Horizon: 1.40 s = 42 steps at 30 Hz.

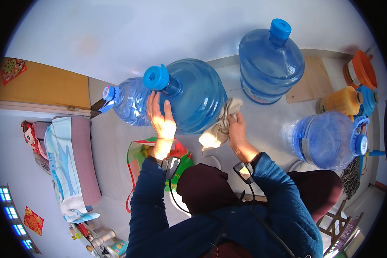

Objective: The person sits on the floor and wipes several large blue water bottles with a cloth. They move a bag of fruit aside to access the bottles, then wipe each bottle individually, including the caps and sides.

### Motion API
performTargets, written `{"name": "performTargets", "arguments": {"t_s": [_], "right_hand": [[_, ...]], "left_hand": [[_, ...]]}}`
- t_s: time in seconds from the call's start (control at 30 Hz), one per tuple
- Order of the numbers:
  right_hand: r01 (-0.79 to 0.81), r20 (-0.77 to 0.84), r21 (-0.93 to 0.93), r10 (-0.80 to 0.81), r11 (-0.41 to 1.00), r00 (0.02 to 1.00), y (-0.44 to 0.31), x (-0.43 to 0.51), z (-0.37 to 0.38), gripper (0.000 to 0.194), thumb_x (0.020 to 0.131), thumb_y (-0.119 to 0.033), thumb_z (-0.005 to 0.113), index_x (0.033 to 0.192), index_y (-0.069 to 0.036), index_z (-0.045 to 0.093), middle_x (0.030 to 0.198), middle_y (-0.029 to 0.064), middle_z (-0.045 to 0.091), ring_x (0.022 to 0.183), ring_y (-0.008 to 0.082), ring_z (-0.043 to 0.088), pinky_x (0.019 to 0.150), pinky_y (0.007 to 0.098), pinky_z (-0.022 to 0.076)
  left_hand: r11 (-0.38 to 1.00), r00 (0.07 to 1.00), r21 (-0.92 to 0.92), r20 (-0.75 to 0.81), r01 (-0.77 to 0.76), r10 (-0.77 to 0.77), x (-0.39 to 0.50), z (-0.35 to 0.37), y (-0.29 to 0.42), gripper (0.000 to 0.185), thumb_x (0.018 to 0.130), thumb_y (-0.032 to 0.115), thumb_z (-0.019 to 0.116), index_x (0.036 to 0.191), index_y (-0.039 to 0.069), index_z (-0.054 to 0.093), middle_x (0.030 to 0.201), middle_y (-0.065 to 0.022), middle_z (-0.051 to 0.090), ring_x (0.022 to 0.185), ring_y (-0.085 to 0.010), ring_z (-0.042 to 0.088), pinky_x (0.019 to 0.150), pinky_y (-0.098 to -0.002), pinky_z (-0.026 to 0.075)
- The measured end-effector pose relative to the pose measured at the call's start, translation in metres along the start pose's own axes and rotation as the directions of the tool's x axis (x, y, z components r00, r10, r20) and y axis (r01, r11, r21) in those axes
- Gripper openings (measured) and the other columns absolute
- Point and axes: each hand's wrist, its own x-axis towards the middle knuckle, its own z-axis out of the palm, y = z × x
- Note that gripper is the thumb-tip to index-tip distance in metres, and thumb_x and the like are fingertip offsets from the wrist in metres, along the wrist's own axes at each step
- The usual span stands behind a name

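Note:
A large blue plastic water jug [196, 96] with a blue cap [156, 78] stands before me on the tiled floor. My left hand [162, 117] lies against its shoulder just below the cap, fingers extended and apart. A crumpled beige cloth [224, 121] is in my right hand [237, 130], pressed to the jug's lower right side. Close behind my left hand, a clear bottle [132, 101] with a handled cap leans or stands beside the jug. Another capped blue jug [271, 64] stands upright to the right, near the wall.
A clear handled jug [325, 140] stands by my right knee. Past it are a yellow container [342, 101], an orange bucket [362, 69] and a grey mop head [351, 177]. A green and red bag [183, 161] with fruit sits below my left hand. A sofa [84, 154] is at left.

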Motion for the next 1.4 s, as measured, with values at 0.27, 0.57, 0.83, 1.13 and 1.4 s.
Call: {"name": "performTargets", "arguments": {"t_s": [0.27, 0.57, 0.83, 1.13, 1.4], "right_hand": [[0.953, 0.863, -0.301, -0.432, -0.025, 0.261, -0.089, -0.06, 0.061, 0.06, 0.072, 0.006, 0.061, 0.129, -0.014, 0.06, 0.138, 0.0142, 0.049, 0.127, 0.036, 0.045, 0.099, 0.0459, 0.0422], [0.817, 0.664, -0.577, -0.589, -0.012, 0.46, -0.123, 0.053, 0.127, 0.052, 0.071, 0.006, 0.061, 0.12, -0.012, 0.065, 0.131, 0.0145, 0.055, 0.11, 0.0393, 0.053, 0.093, 0.0442, 0.0468], [0.932, 0.87, -0.313, -0.448, -0.183, 0.204, -0.104, -0.019, 0.096, 0.046, 0.07, 0.002, 0.064, 0.114, -0.009, 0.067, 0.131, 0.0115, 0.055, 0.112, 0.0373, 0.052, 0.092, 0.0446, 0.0456], [0.92, 0.761, -0.389, -0.545, 0.051, 0.352, -0.054, -0.051, 0.038, 0.066, 0.071, -0.008, 0.075, 0.133, -0.01, 0.055, 0.151, 0.0257, 0.025, 0.138, 0.0505, 0.027, 0.111, 0.0581, 0.0274], [0.894, 0.61, -0.424, -0.684, 0.145, 0.4, -0.036, -0.041, 0.06, 0.063, 0.07, 0.003, 0.07, 0.129, -0.014, 0.057, 0.15, 0.0224, 0.028, 0.137, 0.0506, 0.027, 0.113, 0.0588, 0.0231]], "left_hand": [[0.999, 0.999, 0.007, 0.004, 0.037, -0.037, 0.0, -0.001, -0.005, 0.036, 0.096, 0.018, 0.054, 0.128, 0.0, 0.058, 0.139, -0.0208, 0.051, 0.132, -0.0417, 0.043, 0.11, -0.0491, 0.031], [0.995, 0.995, 0.019, -0.005, 0.098, -0.098, -0.002, -0.001, -0.005, 0.038, 0.099, 0.023, 0.045, 0.128, 0.002, 0.06, 0.141, -0.0183, 0.051, 0.135, -0.0383, 0.04, 0.113, -0.0483, 0.025], [0.996, 0.997, -0.039, 0.005, 0.075, -0.074, 0.001, -0.008, -0.009, 0.038, 0.096, 0.028, 0.053, 0.125, 0.005, 0.062, 0.137, -0.0151, 0.054, 0.131, -0.0352, 0.044, 0.11, -0.0467, 0.028], [0.849, 0.885, -0.503, 0.455, 0.164, 0.099, 0.08, -0.021, 0.006, 0.06, 0.075, 0.022, 0.083, 0.127, 0.004, 0.059, 0.136, -0.0115, 0.053, 0.133, -0.0268, 0.044, 0.11, -0.0404, 0.034], [0.723, 0.875, -0.624, 0.481, 0.298, 0.054, 0.087, 0.002, 0.014, 0.039, 0.075, 0.007, 0.081, 0.109, 0.004, 0.065, 0.11, -0.0095, 0.071, 0.109, -0.0195, 0.064, 0.098, -0.0367, 0.048]]}}
